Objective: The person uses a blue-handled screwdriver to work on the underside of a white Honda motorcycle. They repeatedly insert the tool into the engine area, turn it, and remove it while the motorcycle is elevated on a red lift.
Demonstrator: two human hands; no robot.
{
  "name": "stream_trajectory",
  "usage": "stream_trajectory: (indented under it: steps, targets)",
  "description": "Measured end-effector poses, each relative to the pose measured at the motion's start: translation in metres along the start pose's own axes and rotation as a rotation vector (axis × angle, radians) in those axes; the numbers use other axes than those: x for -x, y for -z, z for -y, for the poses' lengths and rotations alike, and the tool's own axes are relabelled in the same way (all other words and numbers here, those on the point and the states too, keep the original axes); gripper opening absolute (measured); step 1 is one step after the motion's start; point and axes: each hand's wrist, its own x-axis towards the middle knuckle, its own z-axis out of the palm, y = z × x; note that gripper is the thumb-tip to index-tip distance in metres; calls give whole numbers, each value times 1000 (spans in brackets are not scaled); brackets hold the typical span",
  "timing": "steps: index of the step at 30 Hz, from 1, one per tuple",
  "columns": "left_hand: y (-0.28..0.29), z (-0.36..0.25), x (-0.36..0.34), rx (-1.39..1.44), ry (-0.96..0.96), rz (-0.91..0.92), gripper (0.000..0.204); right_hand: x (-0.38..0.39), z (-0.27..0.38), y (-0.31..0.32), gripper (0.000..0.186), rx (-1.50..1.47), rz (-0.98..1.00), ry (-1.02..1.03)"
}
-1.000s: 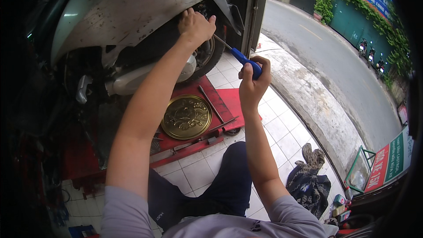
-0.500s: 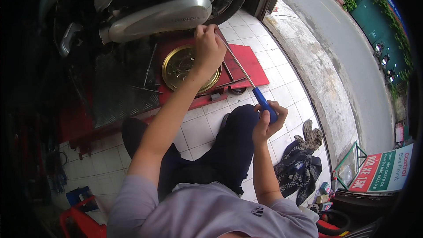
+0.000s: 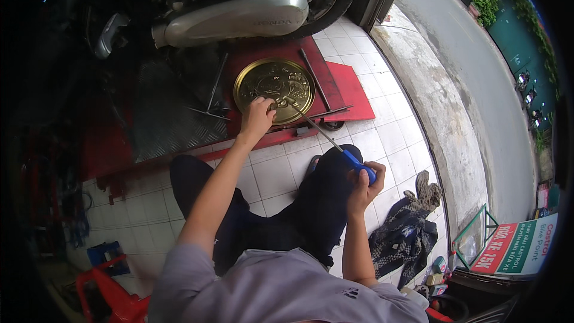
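Observation:
My right hand (image 3: 365,190) is closed around the blue handle of a long screwdriver (image 3: 324,135). Its steel shaft points up and left, the tip over a round gold metal tray (image 3: 310,78). Inside the tray lie several small metal parts, too small to name. My left hand (image 3: 257,121) reaches over the tray's near edge, close to the screwdriver's tip. Its fingers are pinched together down among the small parts; whatever they hold is hidden.
The tray sits on a red lift platform (image 3: 335,87) under a motorbike with a silver engine cover (image 3: 239,19). T-handle wrenches lie either side: one left (image 3: 216,87), one right (image 3: 315,78). A patterned dark cloth (image 3: 406,227) lies on the tiled floor, right of my knee.
My left hand has come down from the screwdriver's tip end to the small parts in the tray. The screwdriver has swung lower, its tip now over the tray.

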Motion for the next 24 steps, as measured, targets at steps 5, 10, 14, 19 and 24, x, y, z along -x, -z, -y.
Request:
stream_trajectory:
  steps: [5, 10, 14, 19, 24]
  targets:
    - [5, 18, 6, -17, -115, 64, 14, -26, 14, -14, 22, -182, -14, 101]
    - [6, 25, -4, 27, -128, 117, 9, -74, 58, -69, 31, -259, 23, 407]
    - [28, 16, -43, 193, -247, 90, 12, -101, 98, -132, 37, -215, 79, 691]
    - [117, -31, -80, 483, -198, -39, 14, -95, 107, -196, 35, -126, 90, 873]
    - [177, -38, -66, 1058, -176, -59, 31, -80, 92, -234, 33, -64, 227, 949]
